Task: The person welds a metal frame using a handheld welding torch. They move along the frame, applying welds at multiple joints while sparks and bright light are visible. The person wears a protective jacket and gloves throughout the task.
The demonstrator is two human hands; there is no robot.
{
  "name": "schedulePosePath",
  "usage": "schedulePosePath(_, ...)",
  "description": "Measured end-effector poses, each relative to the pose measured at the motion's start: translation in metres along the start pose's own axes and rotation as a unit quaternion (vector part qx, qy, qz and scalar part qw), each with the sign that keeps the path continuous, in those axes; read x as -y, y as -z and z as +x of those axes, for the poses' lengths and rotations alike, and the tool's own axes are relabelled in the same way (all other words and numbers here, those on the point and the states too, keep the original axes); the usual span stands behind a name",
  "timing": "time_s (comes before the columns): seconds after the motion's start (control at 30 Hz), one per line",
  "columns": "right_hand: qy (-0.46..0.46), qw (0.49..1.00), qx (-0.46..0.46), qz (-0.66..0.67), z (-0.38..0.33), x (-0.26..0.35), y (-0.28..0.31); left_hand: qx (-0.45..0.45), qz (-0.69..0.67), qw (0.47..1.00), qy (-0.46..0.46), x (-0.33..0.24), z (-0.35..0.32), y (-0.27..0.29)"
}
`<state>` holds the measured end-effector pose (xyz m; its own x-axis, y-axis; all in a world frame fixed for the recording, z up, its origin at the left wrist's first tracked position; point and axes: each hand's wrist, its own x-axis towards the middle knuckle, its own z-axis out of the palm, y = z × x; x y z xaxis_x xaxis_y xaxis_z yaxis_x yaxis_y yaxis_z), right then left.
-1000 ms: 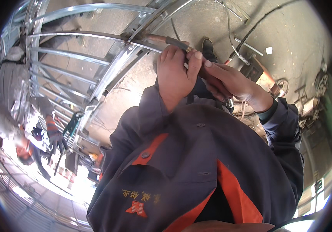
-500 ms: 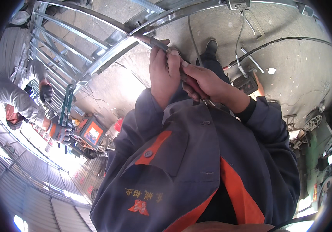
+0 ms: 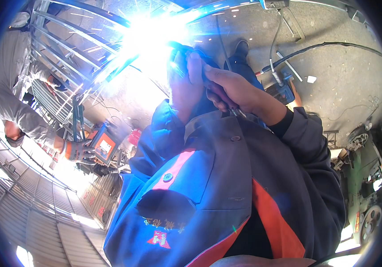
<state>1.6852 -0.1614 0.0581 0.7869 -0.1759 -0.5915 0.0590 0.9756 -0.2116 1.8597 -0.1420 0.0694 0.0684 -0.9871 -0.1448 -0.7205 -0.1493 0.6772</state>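
Observation:
My left hand (image 3: pixel 184 84) is wrapped around the front of a welding torch, its fingers partly washed out by blue-white glare. Behind it, my right hand (image 3: pixel 237 89) grips the torch's dark red handle (image 3: pixel 220 93), thumb along the top. A dazzling welding arc (image 3: pixel 155 33) burns just beyond my left hand, throwing sparks outward. It hides the torch's tip and the spot where it meets the metal frame (image 3: pixel 68 31), a shiny ladder-like structure of parallel bars.
At the left, a co-worker in grey has a gloved hand (image 3: pixel 79 152) beside an orange-and-black box (image 3: pixel 104 144). A green clamp-like tool (image 3: pixel 79 120) stands near the frame. To the right, a dark cable (image 3: pixel 324 44) and a metal strip (image 3: pixel 290 67) lie on the floor, with green machinery (image 3: pixel 361 178) beyond.
A bright arc and flying sparks have appeared at the torch's tip, tinting my jacket blue. My hands keep nearly the same grip. The co-worker's lower gloved hand has moved right, toward the orange-and-black box.

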Motion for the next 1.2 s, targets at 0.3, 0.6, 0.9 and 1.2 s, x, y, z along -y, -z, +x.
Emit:
schedulePosePath(0.3, 0.003, 0.999, 0.039, 0.019, 0.003, -0.006, 0.007, 0.009, 0.055, 0.998, -0.042, 0.002, -0.001, 0.002)
schedulePosePath(0.6, 0.004, 0.999, 0.024, 0.025, 0.006, -0.006, 0.009, 0.023, 0.064, 0.997, -0.027, 0.001, 0.001, 0.000)
schedulePosePath(0.9, 0.004, 1.000, 0.017, 0.022, 0.005, -0.005, 0.011, 0.009, 0.072, 0.995, -0.066, 0.008, 0.002, -0.003)
schedulePosePath(1.2, 0.010, 0.999, 0.035, 0.018, 0.009, -0.007, 0.016, 0.013, 0.127, 0.986, -0.108, 0.008, 0.004, -0.004)
